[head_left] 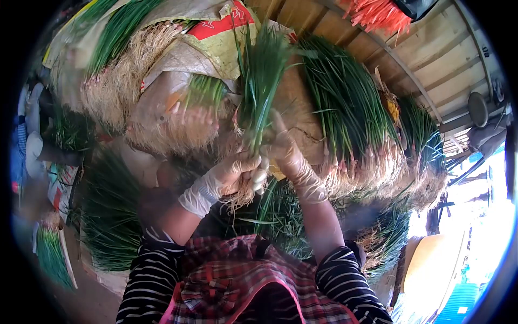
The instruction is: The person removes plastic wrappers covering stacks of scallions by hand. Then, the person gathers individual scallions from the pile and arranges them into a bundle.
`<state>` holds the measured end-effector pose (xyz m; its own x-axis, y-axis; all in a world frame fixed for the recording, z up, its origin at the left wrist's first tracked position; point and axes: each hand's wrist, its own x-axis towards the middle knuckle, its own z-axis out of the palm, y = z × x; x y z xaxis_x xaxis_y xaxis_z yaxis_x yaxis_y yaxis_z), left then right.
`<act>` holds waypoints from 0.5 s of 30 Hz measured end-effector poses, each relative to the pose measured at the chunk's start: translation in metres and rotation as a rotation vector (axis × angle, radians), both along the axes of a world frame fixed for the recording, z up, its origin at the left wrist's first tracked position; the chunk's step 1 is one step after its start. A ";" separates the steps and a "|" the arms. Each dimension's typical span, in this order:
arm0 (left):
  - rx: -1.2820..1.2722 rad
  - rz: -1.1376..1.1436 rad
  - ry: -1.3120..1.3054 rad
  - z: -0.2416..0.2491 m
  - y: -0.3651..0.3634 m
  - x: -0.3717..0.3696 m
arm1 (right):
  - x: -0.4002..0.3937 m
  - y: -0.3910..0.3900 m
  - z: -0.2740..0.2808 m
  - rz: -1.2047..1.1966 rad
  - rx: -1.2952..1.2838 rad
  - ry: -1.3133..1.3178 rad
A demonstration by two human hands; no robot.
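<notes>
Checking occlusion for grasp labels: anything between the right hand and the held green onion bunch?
Nothing visible. The left hand grips the green onion bunch by its lower end; the right hand is right beside it, contact unclear.

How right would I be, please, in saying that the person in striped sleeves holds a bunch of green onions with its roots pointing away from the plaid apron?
Only the direction is wrong: in the head view, the roots point toward the plaid apron, and the green leaves point away. The striped sleeves and the held bunch of green onions are right.
</notes>
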<state>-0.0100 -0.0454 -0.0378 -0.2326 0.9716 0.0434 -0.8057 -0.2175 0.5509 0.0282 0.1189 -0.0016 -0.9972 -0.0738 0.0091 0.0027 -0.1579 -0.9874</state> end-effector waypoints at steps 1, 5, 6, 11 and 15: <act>0.023 -0.014 0.005 -0.001 -0.002 -0.001 | 0.001 -0.004 -0.002 0.044 -0.019 0.008; -0.079 0.076 0.082 -0.006 0.000 -0.001 | 0.007 0.017 -0.016 0.152 0.717 0.223; -0.149 0.114 0.122 -0.008 0.001 0.002 | 0.004 0.022 -0.016 0.196 0.973 0.272; -0.140 0.343 0.220 0.014 -0.023 -0.020 | 0.009 0.083 0.074 -0.465 0.940 -0.677; -0.147 0.228 0.276 0.016 -0.032 -0.035 | 0.094 0.041 -0.017 -0.013 1.334 -0.024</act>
<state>-0.0449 -0.0771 -0.0215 -0.4425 0.8968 -0.0016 -0.5630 -0.2764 0.7789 0.1225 0.1597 -0.0183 -0.9968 -0.0026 -0.0793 0.0282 0.9226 -0.3848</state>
